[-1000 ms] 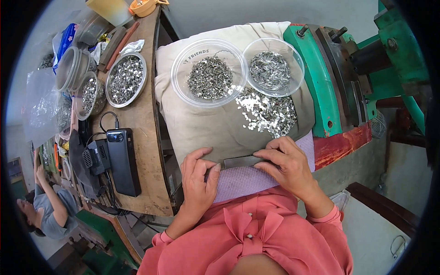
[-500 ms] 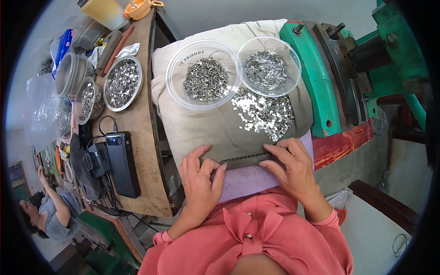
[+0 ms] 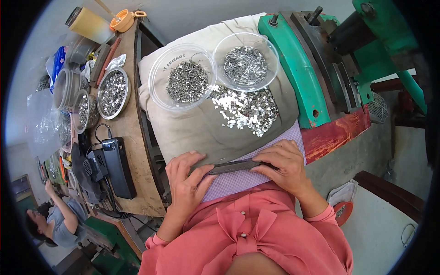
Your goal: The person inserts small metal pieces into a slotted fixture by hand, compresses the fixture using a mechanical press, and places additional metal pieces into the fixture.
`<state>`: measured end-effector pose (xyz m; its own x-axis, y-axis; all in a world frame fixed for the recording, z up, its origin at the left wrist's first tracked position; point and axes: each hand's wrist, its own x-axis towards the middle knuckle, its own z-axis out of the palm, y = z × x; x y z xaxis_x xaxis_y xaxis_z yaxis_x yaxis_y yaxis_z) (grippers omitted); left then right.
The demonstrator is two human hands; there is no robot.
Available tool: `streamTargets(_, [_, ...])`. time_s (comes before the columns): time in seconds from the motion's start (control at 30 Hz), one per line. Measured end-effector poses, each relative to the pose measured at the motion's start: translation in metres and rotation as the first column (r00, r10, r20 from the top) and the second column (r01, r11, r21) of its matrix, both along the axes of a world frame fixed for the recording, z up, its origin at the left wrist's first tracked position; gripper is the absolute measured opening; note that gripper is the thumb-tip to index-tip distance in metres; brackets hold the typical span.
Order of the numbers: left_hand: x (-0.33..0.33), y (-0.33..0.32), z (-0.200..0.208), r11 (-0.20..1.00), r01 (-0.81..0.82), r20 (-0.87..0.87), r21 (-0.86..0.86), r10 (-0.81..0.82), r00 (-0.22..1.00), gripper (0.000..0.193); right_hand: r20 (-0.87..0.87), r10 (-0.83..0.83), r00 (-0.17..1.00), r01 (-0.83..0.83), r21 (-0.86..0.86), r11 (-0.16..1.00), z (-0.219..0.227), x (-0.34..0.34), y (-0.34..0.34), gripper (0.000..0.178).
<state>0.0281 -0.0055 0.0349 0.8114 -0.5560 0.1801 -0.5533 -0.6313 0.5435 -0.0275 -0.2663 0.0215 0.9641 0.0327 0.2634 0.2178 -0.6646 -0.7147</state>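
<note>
– Dark grey, that narrow bar [image 3: 233, 167]. Who has it?

– Both sides do. The left grip [image 3: 185, 178] is pinched around its left end, thumb against fingers, and the right grip [image 3: 285, 166] is clamped on the opposite end.

– So neither is nearer?

– Not to the bar; each touches it. It lies to the right of the left grip and to the left of the right grip, bridging the gap between them.

– And its long axis?

– Across the body, nearly level, with the right end set slightly farther from the person than the left.

– What is underneath?

– Purple checked cloth [image 3: 222, 188], just past the pink shirt [image 3: 197, 229]. Whether the bar rests on it or is held clear, I cannot tell.

– Anything beyond it?

– Olive-beige fabric [image 3: 172, 130], with a loose heap of shiny chips [image 3: 250, 112] on it. That heap is apart from the bar, on its far side, and the right grip is the nearer one to it.

– And the clear tubs?

– Behind the heap, side by side. The left tub [image 3: 158, 87] holds short metallic bits, the right tub [image 3: 271, 59] thin slivers.

– Further out?

– Green machine [image 3: 291, 68] to the right; to the left, a wooden table [image 3: 139, 160] carrying a black device [image 3: 118, 167].
</note>
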Motion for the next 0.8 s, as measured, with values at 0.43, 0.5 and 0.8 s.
streamTargets(0.43, [0.039,-0.069,0.06,0.945,0.276,0.305,0.178,-0.32,0.897,0.027,0.195,-0.168,0.966,0.145,0.125,0.982,0.025,-0.021,-0.048,0.024])
streamTargets(0.5, [0.057,-0.103,0.084,0.912,0.375,0.376,0.168,-0.411,0.831,0.025,0.245,-0.299,0.922,0.262,0.174,0.949,0.039,-0.027,-0.062,0.025])
streamTargets(0.8, [0.111,-0.246,0.119,0.636,0.684,0.551,0.358,-0.735,0.394,0.019,0.386,-0.647,0.658,0.611,0.228,0.758,0.054,-0.043,-0.111,0.027])
